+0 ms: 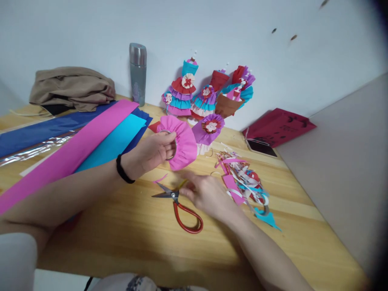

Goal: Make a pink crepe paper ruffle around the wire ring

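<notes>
My left hand (156, 150) is closed on a ruffled pink paper piece (185, 143), its fingers inside a ring at the centre. Lower and to the right, my right hand (201, 190) reaches over the table by the open scissors (173, 195), whose blades point left. Its fingers hide part of the scissors, and one handle loop with red edging lies bare on the wood. What its fingertips hold, if anything, is blurred. Just behind the pink piece is a purple paper ruffle (208, 131) with a flower.
Several small paper dresses (182, 95) stand by the wall. A grey bottle (138, 76), brown cloth (71, 87) and pink paper strip (81, 145) are left and behind. Paper scraps (242, 178), a phone (261, 148) and a red bag (281, 127) are on the right.
</notes>
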Action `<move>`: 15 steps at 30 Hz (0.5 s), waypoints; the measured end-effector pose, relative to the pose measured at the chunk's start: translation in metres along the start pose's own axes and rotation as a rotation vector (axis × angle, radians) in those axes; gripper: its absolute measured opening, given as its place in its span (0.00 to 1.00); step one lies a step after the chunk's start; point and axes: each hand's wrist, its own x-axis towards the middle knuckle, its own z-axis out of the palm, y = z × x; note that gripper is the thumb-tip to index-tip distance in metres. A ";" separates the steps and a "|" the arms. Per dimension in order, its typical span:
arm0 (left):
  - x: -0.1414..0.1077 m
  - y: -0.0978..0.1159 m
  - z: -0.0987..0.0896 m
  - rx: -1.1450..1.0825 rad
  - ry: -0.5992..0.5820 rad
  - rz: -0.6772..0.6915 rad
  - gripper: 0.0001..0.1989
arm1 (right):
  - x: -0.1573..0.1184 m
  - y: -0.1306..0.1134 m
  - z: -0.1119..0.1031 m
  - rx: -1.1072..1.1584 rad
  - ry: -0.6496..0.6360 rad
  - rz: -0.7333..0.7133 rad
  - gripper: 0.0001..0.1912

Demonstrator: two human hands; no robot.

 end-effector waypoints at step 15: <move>-0.011 -0.038 -0.002 0.212 -0.145 0.113 0.15 | 0.026 -0.003 0.034 1.292 0.416 0.069 0.18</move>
